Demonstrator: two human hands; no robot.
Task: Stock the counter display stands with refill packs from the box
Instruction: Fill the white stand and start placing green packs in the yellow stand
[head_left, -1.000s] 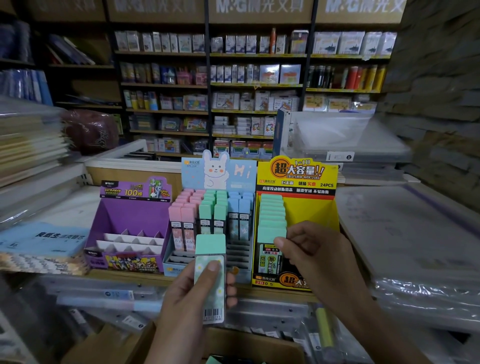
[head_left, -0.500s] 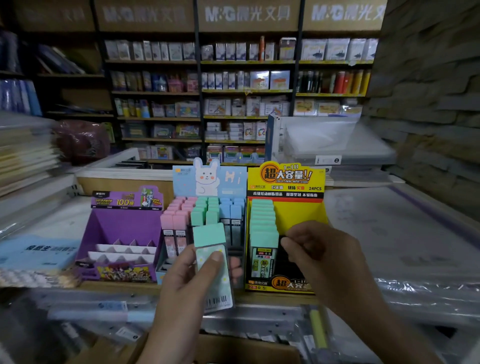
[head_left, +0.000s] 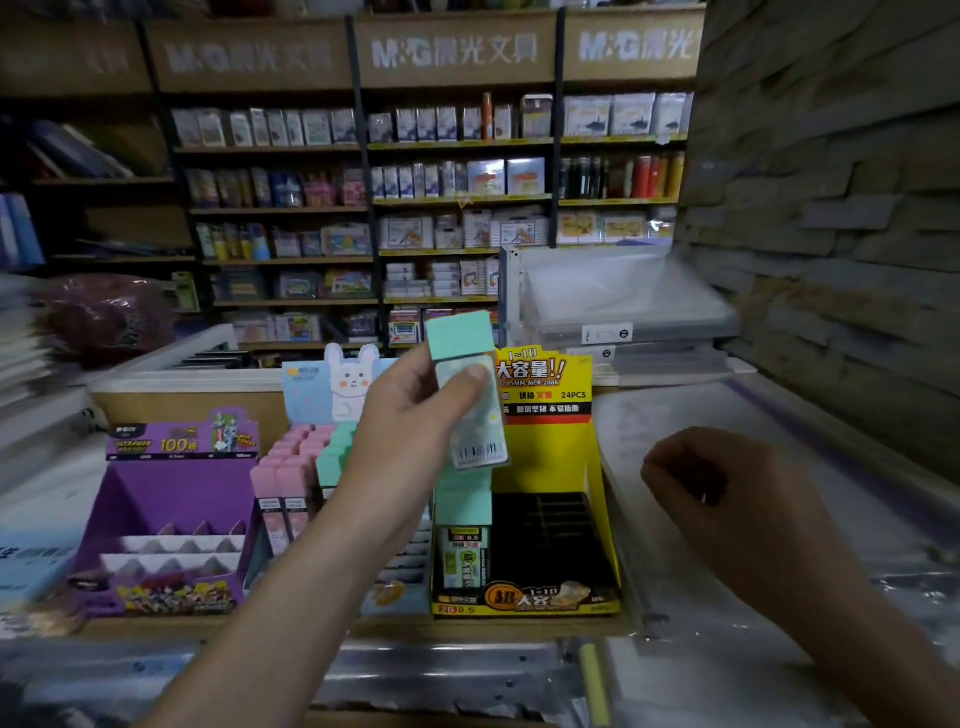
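Head view: counter (head_left: 493, 631) before stocked shelves (head_left: 457, 200); left grip (head_left: 410, 415) around mint pack (head_left: 462, 335), right grip (head_left: 727, 499) curled, empty.

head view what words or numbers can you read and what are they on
"M&G 晨光文具": shelf sign
"1=10", "大容量!!", "24PCS": yellow stand header
"2B 0.5": same stand's front lip
"100": purple stand header
barcode digits on the green pack in the left hand: too blurred to read
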